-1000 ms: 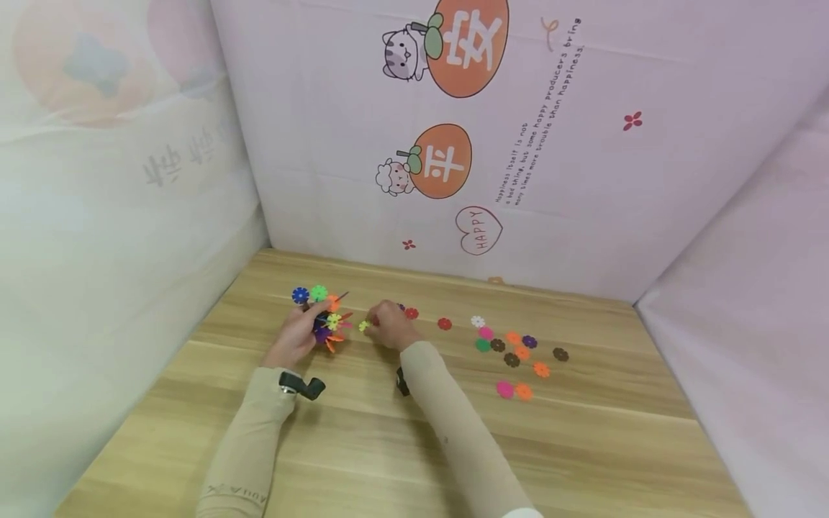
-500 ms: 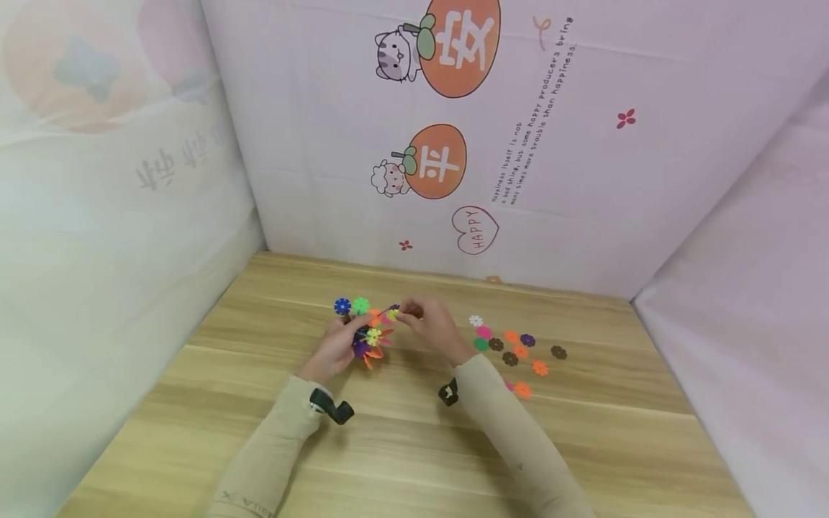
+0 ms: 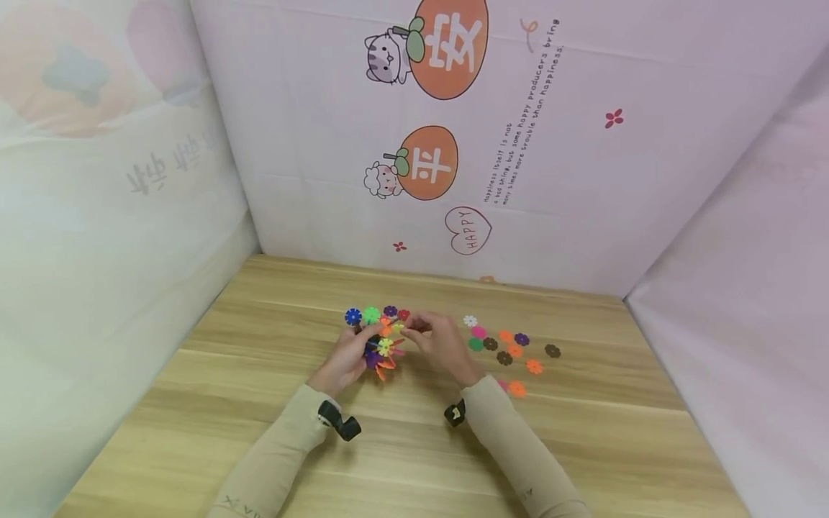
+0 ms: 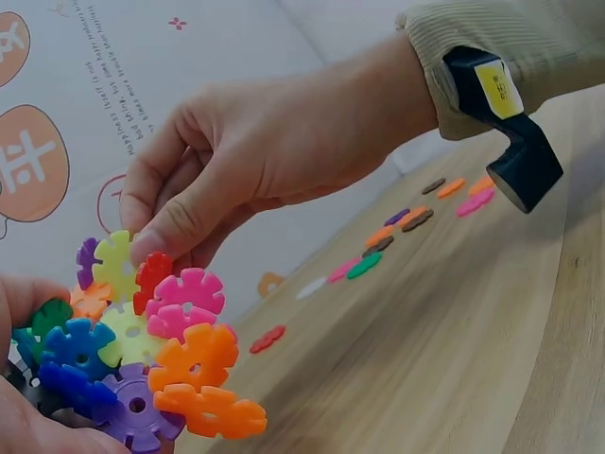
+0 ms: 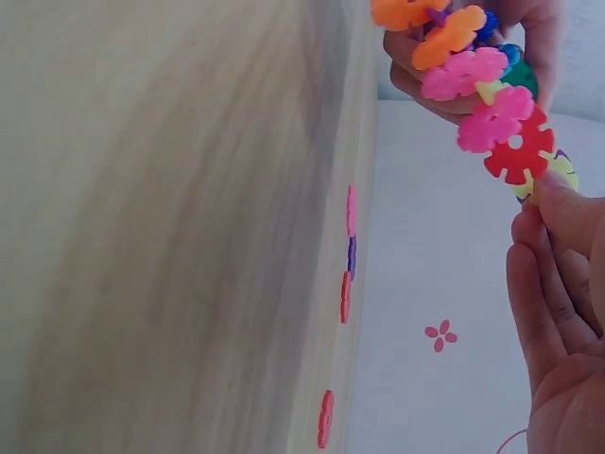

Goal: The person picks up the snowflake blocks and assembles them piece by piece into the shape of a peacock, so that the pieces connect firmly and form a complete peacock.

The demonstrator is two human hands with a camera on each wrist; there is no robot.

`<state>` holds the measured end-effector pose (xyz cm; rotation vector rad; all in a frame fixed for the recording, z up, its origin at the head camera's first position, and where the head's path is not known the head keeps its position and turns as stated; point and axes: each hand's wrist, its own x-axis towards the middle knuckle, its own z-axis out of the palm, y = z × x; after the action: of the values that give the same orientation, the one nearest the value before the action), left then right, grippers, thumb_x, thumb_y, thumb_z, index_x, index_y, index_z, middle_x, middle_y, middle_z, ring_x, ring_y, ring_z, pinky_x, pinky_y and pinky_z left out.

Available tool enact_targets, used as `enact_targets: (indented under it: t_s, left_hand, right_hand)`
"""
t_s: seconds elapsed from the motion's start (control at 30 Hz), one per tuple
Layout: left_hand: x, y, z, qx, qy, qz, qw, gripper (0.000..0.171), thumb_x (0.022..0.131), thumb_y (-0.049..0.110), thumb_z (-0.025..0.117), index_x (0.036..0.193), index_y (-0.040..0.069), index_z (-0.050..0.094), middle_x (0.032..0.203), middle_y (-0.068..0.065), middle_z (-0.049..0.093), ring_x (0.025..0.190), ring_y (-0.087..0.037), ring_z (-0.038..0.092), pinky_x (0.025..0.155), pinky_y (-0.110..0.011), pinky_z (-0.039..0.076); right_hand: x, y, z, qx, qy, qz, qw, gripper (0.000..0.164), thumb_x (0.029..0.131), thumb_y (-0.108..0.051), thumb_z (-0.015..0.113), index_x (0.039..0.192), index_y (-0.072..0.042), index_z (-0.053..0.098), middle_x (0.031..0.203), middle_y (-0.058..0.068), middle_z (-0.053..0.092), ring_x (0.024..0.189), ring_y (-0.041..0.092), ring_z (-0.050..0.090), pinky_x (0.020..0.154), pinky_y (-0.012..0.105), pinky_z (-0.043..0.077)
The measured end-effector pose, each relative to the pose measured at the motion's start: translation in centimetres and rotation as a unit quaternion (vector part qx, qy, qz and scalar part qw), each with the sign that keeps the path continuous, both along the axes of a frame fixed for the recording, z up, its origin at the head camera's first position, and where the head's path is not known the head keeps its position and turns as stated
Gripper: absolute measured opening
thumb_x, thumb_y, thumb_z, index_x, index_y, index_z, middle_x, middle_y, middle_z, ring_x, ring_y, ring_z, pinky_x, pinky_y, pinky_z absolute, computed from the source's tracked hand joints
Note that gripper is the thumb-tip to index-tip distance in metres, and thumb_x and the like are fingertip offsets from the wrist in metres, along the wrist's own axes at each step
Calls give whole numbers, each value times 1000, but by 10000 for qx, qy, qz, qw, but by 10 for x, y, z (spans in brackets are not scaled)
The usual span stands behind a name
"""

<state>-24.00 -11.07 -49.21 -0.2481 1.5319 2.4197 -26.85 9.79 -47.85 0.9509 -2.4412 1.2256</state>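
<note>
My left hand (image 3: 346,360) grips a cluster of interlocking plastic flower discs, including a purple disc (image 4: 137,407), a blue disc (image 4: 77,348) and an orange disc (image 4: 194,355). Pink discs (image 5: 496,118) and a red disc (image 5: 518,147) stick out on the side toward my right hand (image 3: 443,345). Between its thumb and fingertips, that hand pinches a pale yellow disc (image 4: 113,265) at the cluster's upper edge, beside the red one. The thumb covers part of the yellow disc, and the left palm hides the cluster's back.
Loose flower discs lie flat on the wooden table (image 3: 401,460) to the right, among them a white disc (image 3: 470,321), a brown disc (image 3: 553,351) and an orange disc (image 3: 534,367). Just behind the cluster are a purple one and a red one (image 3: 404,315). A printed cloth wall (image 3: 550,237) borders the back.
Both hands have shifted right in the head view, the left carrying the cluster. The yellow disc in the right hand, apart from the cluster a second ago, is now at its edge.
</note>
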Motion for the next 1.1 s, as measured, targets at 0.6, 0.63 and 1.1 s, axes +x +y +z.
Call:
enact_targets:
  t_s: [0.6,0.63,1.1]
  left_hand:
    - [-2,-9,7,-287,307,58,9991,24,109,22,60,126,7,51,115,0,60,107,-12,66,86,-21,61]
    - [-4,-12,5,-321,288,93,9990,24,109,22,61,124,7,51,113,0,60,105,-11,67,86,-21,62]
    - [-17,-61,-6,-799,118,276,9964,43,107,21,63,142,2,48,135,-8,59,131,-25,62,90,-21,61]
  right_hand:
    - [-11,-7,15,1009,1479,544,9823,12,89,-5,83,100,-6,78,98,7,80,90,16,77,84,22,64]
    - [-15,-7,18,1215,1112,544,9848,13,90,-7,83,102,-5,78,100,7,80,92,17,77,86,24,64]
    - [-79,-55,-8,2354,-481,441,9697,30,95,-5,75,125,-1,73,126,16,76,120,30,72,109,41,57]
